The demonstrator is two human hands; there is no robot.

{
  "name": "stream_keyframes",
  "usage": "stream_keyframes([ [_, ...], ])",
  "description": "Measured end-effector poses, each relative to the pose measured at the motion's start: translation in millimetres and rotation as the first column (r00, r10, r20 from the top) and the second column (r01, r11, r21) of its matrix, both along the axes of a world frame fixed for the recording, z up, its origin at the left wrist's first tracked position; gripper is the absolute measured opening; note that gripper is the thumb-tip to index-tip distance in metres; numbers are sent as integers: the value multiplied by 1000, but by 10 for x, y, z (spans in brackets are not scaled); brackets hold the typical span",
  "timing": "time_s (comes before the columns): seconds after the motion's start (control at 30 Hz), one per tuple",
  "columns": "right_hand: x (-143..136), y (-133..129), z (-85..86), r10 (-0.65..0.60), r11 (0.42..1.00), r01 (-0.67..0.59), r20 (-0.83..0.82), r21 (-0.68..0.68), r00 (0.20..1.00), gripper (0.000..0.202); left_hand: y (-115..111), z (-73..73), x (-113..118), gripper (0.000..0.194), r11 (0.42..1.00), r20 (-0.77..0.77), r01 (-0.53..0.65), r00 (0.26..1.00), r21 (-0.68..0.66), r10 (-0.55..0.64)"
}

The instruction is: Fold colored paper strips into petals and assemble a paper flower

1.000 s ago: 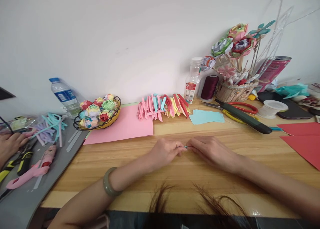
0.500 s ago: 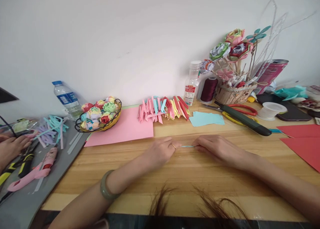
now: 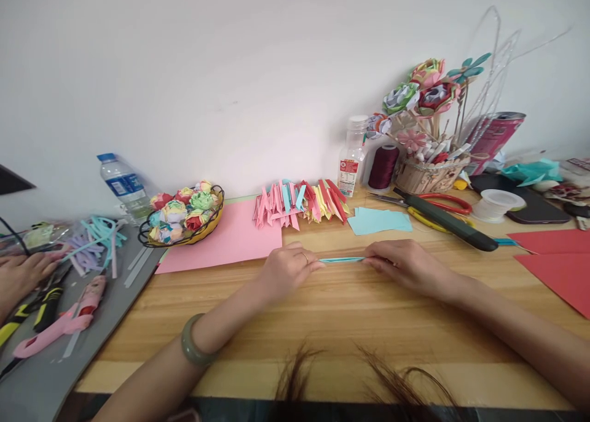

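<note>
A narrow folded strip of light-blue paper [image 3: 342,260] stretches level between my two hands, low over the wooden table [image 3: 295,342]. My left hand [image 3: 291,267] pinches its left end, a ring on one finger and a green bangle [image 3: 196,341] on the wrist. The right end is pinched by my right hand [image 3: 405,263]. Behind my right hand lie flat light-blue paper pieces [image 3: 380,220]. Beyond the strip stands a row of folded paper pieces [image 3: 299,204] in pink, blue, red and yellow.
Left of me, a basket of paper flowers [image 3: 184,216] rests on pink paper [image 3: 249,231]. Another person's hand [image 3: 27,277] is near a pink glue gun [image 3: 69,324]. At right lie a green-handled cutter [image 3: 452,222], scissors [image 3: 445,204], red paper [image 3: 557,277] and a thread spool [image 3: 383,167].
My hands have moved apart along the blue paper strip, so a longer stretch of it shows between them. The left hand has shifted a little leftward.
</note>
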State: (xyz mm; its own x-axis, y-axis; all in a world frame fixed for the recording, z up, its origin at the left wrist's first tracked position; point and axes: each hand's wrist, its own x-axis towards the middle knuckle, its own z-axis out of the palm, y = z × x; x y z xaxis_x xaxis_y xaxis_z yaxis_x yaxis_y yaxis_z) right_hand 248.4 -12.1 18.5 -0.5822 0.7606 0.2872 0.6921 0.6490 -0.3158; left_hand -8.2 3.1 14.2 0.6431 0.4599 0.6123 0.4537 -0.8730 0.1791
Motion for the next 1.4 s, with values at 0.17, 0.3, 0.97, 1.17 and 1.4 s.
stream_keyframes([
  [0.17,56,25,111,-103,993,94,-133,-68,986,28,20,158,-82,22,971,-31,-80,997,-225,75],
  [0.3,111,61,141,-248,969,237,-266,-71,931,29,134,319,-145,17,859,5,-436,891,-270,454],
  [0.97,66,14,100,-217,976,214,-87,-46,972,29,777,250,-58,44,681,-267,-732,656,5,706],
  [1.17,238,188,-43,-412,904,418,-79,89,908,25,703,221,-89,60,653,-256,-757,626,32,737],
  [1.4,457,400,-255,-392,918,372,184,134,901,50,507,187,8,52,772,-231,-635,752,-2,618],
])
